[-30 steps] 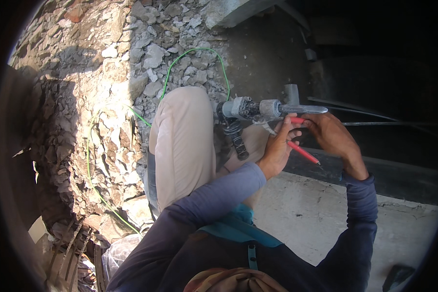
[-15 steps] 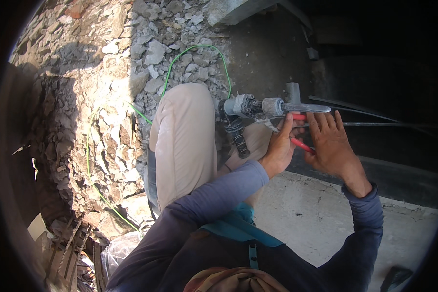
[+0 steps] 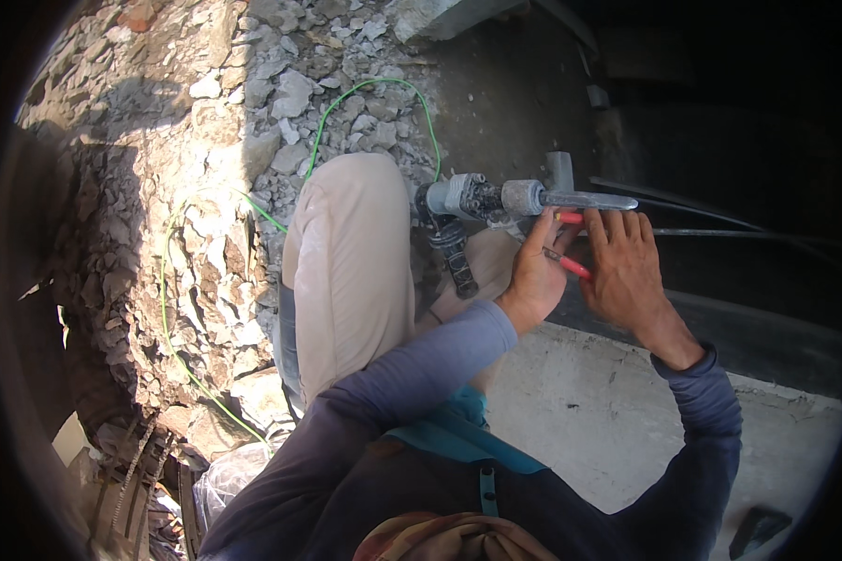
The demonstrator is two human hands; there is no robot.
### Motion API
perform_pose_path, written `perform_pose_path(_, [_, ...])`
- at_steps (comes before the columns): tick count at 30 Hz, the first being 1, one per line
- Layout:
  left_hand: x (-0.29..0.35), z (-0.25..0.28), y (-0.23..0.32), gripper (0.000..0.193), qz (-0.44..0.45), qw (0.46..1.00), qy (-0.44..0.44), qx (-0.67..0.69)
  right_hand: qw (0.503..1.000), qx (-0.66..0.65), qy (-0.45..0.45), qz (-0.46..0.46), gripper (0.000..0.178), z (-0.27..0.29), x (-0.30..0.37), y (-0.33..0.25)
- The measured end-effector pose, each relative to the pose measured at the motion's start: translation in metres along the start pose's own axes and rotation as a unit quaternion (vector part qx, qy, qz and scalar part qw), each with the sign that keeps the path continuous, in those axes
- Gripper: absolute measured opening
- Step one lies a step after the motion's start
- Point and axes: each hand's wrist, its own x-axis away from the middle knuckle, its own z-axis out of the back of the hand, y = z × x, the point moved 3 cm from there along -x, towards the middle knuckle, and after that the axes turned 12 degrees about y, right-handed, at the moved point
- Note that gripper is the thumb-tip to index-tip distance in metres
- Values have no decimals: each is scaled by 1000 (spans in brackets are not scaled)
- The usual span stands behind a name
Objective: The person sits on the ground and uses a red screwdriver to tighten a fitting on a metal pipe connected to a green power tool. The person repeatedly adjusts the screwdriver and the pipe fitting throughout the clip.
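Observation:
A pair of red-handled pliers [image 3: 575, 268] sits between my two hands, just below the chisel bit of a dusty demolition hammer [image 3: 482, 198]. My left hand [image 3: 535, 279] is closed about the jaw end, its thumb and index finger reaching up beside the bit; what the jaws grip is hidden. From the other side my right hand [image 3: 624, 274] closes on the handles, fingers over the upper one and thumb side at the lower one. The hammer lies across my lap next to my bent knee, its steel chisel [image 3: 591, 200] pointing right.
Broken concrete rubble [image 3: 290, 98] covers the ground at left and ahead. A green cable [image 3: 165, 290] loops over it. Thin metal rods [image 3: 720, 233] lie at right, beside a concrete slab [image 3: 571, 393]. Clear plastic sheeting [image 3: 229, 481] lies at lower left.
Both hands and the pliers have shifted slightly left. My right hand's fingers have drawn closer together over the handles. The hammer stays on my lap.

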Motion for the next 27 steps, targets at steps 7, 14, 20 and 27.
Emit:
perform_pose_path(7, [-8,10,-5,39,27,996,76,-38,998,-25,-42,-25,81,-1,0,-2])
perform_pose_path(14, [-2,3,0,40,25,991,103,-83,998,-22,-50,-38,85,5,-3,-6])
perform_pose_path(20, [-6,-4,3,42,32,999,10,-43,997,-14,-79,-15,88,18,-13,8])
perform_pose_path(27, [-2,-9,4,51,63,997,-25,-29,997,7,-71,-11,74,1,-7,12])
